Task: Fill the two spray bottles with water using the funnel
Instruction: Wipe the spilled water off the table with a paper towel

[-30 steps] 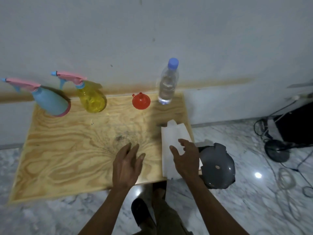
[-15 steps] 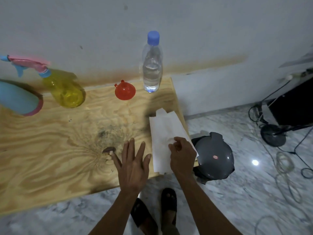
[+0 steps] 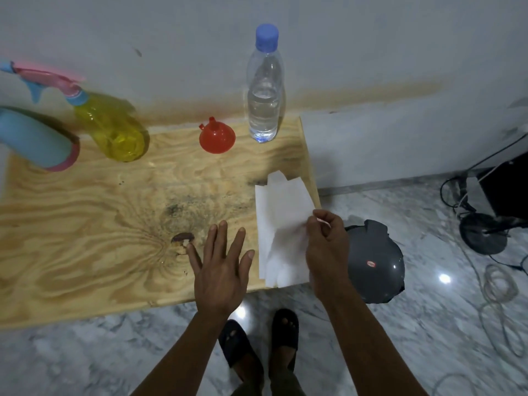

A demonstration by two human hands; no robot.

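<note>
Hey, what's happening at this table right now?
A person stands at a plywood table. The right hand pinches a white paper towel at the table's right edge; the left hand hovers open, holding nothing. The yellow spray bottle, blue spray bottle, red funnel and capped water bottle stand untouched along the wall. Filling hasn't begun.

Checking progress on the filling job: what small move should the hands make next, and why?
Probably the left hand, open and empty, should reach for the yellow spray bottle to unscrew its pink spray head: that is on, and the red funnel sits unused.
</note>
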